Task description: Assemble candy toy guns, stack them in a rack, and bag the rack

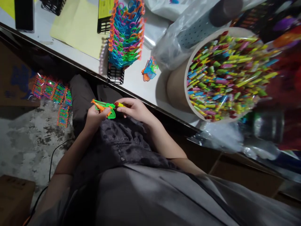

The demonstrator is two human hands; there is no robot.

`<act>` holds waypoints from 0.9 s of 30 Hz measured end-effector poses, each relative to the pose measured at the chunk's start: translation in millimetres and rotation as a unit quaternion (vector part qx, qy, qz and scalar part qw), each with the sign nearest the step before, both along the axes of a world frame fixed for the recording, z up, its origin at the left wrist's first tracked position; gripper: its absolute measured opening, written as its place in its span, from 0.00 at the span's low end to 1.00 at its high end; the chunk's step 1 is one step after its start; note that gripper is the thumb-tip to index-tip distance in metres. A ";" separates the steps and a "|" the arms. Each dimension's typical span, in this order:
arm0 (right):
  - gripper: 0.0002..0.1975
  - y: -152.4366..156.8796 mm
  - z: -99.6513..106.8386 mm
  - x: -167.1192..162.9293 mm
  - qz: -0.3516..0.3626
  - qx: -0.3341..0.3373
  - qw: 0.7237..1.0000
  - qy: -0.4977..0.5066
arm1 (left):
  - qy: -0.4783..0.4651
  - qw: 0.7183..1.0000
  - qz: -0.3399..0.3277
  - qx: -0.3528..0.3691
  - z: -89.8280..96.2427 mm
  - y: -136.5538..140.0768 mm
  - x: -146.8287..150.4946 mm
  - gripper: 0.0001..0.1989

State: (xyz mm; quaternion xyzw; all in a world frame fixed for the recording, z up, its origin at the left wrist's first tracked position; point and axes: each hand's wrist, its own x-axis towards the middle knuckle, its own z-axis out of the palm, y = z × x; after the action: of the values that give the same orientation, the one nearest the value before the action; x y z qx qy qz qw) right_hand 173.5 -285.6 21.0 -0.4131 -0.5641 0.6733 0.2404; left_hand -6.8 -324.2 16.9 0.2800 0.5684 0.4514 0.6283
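Over my lap, my left hand (92, 117) is closed on a green and orange plastic toy piece (111, 113) with a mesh part; its exact kind is unclear. Close to its right side, my right hand (136, 109) pinches a small yellow stick with a dark red end (119, 104). The red end points at the plastic piece, and I cannot tell whether the two touch. Fingers cover part of both things.
A stack of colourful plastic pieces (127, 39) stands in a black rack (115, 75) on the white table (81, 56). One loose piece (150, 69) lies beside it. A round tub (175, 86) holds many coloured sticks. Bagged pieces (53, 89) lie left of my leg.
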 end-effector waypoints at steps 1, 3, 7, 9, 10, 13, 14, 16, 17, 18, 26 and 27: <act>0.21 -0.3 0.5 -0.8 -0.009 0.018 1.000 -0.021 | 0.000 1.000 0.010 0.006 -1.0 -0.3 0.4 0.19; 0.20 -0.6 1.9 -2.6 -0.030 0.065 0.996 -0.055 | -0.004 1.000 0.023 0.016 -2.5 -0.1 2.1 0.18; 0.17 -1.0 3.7 -5.2 -0.052 0.173 0.978 -0.105 | -0.013 0.999 0.049 0.016 -3.6 2.1 6.4 0.16; 0.16 -1.8 3.0 -5.9 -0.048 0.209 0.967 -0.136 | -0.015 0.998 0.054 0.007 -3.9 3.0 8.0 0.16; 0.16 -2.6 2.2 -6.1 -0.043 0.225 0.962 -0.151 | -0.015 0.998 0.057 0.003 -4.2 3.2 8.6 0.16; 0.16 -6.4 -1.3 -6.4 -0.023 0.274 0.943 -0.190 | -0.022 0.998 0.058 -0.008 -5.7 3.5 9.1 0.15; 0.16 -7.8 -2.6 -6.4 -0.014 0.290 0.936 -0.201 | -0.026 0.998 0.057 -0.012 -6.6 3.4 8.9 0.15; 0.17 -10.5 -5.0 -6.8 0.003 0.316 0.922 -0.222 | -0.035 0.998 0.055 -0.020 -8.8 3.3 8.0 0.15; 0.17 -11.4 -6.1 -7.4 0.013 0.325 0.917 -0.232 | -0.039 0.997 0.056 -0.024 -10.2 3.3 7.4 0.14; 0.17 -12.0 -7.1 -8.2 0.023 0.330 0.913 -0.241 | -0.041 0.997 0.057 -0.029 -11.8 3.3 6.6 0.14; 0.14 -6.6 -15.7 -18.6 0.107 0.321 0.897 -0.285 | -0.044 0.996 0.073 -0.022 -30.4 -0.7 1.9 0.17; 0.13 -6.2 -17.1 -19.5 0.119 0.316 0.896 -0.289 | -0.040 0.996 0.074 -0.023 -33.2 -1.9 1.3 0.18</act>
State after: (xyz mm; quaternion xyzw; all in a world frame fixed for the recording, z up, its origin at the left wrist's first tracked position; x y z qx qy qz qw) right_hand 154.0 -291.8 3.9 -0.4219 -0.8366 0.3341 0.1024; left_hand -5.5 -326.1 -16.3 0.2045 0.5719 0.4941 0.6221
